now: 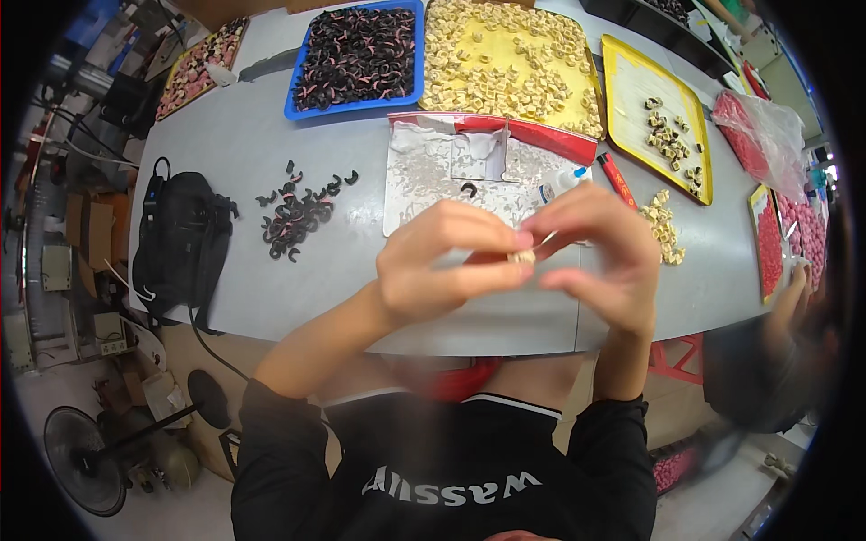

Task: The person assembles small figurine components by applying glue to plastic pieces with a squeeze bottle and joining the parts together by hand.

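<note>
My left hand [433, 257] pinches a small cream-coloured, block-like piece [521, 257] between thumb and fingertips above the table. My right hand [613, 257] arches beside it, its fingertips close to the left fingertips and its thumb held apart. Whether the right fingertips touch the piece is hard to make out. Beyond the hands lies a white cardboard tray [419, 171] with a red edge and a worn, stained surface. A single black curved piece [468, 189] rests in it. By my right hand stand a small white bottle with a blue tip [568, 182] and a red tube-like marker [616, 178].
Loose black curved pieces [298, 216] lie at left near a black bag [185, 239]; cream pieces [663, 227] lie at right. Behind are a blue tray [290, 106] of black pieces and yellow trays [483, 56], [622, 68]. Another person [758, 370] sits at right.
</note>
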